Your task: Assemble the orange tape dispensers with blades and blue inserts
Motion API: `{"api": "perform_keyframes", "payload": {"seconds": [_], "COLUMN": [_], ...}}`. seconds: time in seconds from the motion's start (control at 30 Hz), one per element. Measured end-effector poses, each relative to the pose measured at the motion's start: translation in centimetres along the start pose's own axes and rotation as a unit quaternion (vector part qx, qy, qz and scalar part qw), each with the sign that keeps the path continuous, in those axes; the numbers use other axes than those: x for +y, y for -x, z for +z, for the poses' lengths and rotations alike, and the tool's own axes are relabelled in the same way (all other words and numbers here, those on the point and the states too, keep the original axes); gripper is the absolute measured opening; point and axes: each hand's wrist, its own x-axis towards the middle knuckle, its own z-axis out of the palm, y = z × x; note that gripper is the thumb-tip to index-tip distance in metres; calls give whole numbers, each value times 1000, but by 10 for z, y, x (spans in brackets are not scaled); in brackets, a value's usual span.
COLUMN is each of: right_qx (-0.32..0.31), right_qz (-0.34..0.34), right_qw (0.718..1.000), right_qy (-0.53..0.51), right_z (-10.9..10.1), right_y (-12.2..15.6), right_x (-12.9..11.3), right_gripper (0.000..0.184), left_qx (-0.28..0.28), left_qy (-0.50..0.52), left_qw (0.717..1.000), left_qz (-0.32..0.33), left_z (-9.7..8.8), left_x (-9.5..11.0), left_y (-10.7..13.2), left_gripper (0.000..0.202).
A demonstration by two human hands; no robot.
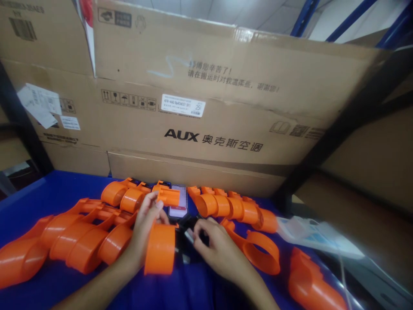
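Note:
My left hand (144, 226) is closed around an orange plastic tape dispenser (160, 249), its wide ring hanging below the fingers and its flat arm rising above them. Just right of it, my right hand (215, 243) is curled in a pinch over dark items; a small pale edge shows at the fingertips, but what they hold is unclear. Black pieces (186, 226) lie between the two hands, partly hidden. Behind the hands, a phone with a lit screen (178, 211) lies on the blue surface (29, 189).
More orange dispensers stand in rows at left (85, 252) and back right (235, 207). One lies by my right wrist (263, 254), others at lower right (311, 284). A plastic bag (300, 230) lies at right. A large cardboard box (209, 116) walls off the back.

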Motion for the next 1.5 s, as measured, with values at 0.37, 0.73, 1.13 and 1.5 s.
{"api": "perform_keyframes", "payload": {"seconds": [0.37, 0.73, 1.13, 1.5], "right_qx": [49, 188, 207, 198], "right_qz": [58, 25, 44, 70], "right_qw": [873, 858, 861, 854], "right_qy": [-482, -477, -462, -476], "right_z": [-5, 4, 9, 13], "right_y": [-1, 0, -5, -5], "right_x": [-6, -10, -10, -9], "right_gripper": [33, 27, 23, 29], "left_qx": [-28, -67, -92, -79], "left_qy": [-53, -36, -15, -8], "left_qw": [998, 997, 996, 997], "left_qz": [18, 26, 0, -2], "left_z": [7, 6, 14, 13], "left_x": [-17, -11, -6, -2], "left_y": [10, 13, 23, 23], "left_gripper": [50, 48, 34, 28]}}
